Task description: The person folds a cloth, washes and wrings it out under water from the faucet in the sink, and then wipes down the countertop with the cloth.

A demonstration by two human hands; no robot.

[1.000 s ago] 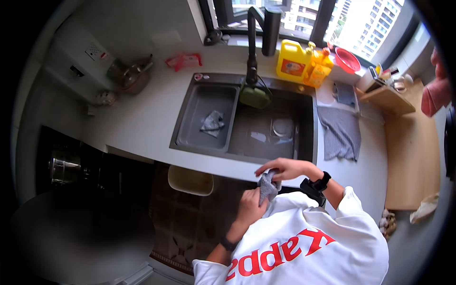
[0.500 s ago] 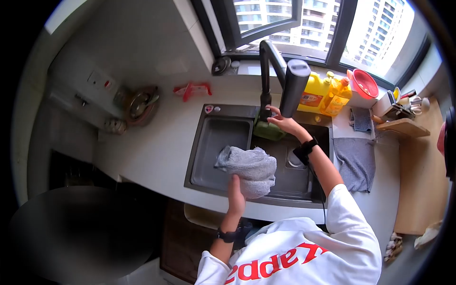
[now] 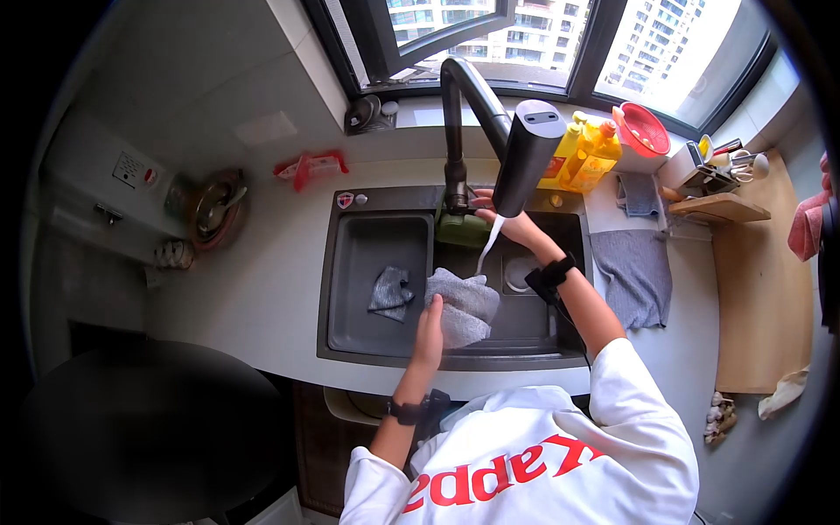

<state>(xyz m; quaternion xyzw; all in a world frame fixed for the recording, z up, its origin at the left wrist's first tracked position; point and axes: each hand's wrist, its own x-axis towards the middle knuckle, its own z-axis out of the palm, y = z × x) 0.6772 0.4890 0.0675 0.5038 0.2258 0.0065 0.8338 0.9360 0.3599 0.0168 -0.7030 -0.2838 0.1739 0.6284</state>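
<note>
A folded light-grey towel [image 3: 464,306] is gripped in my left hand [image 3: 429,335], thumb on top, over the divider and right basin of the dark double sink [image 3: 337,353]. A thin stream of water [image 3: 490,245] falls from the black faucet [image 3: 454,149] to the towel's upper edge. My right hand [image 3: 512,225] reaches beside the faucet's base, fingers stretched out and partly hidden by the thick spray head [image 3: 528,157]. A darker grey cloth [image 3: 391,293] lies crumpled in the left basin. Behind the divider sits a green container [image 3: 462,229].
Yellow detergent bottles [image 3: 591,159] and a red strainer [image 3: 643,129] stand behind the sink at right. A grey cloth [image 3: 632,276] lies on the right counter, near a long wooden board [image 3: 761,306]. A red packet [image 3: 311,166] lies on the left counter.
Water now runs from the faucet. The towel has shifted right relative to the sink in my left hand, exposing the darker cloth in the left basin. My view has moved slightly.
</note>
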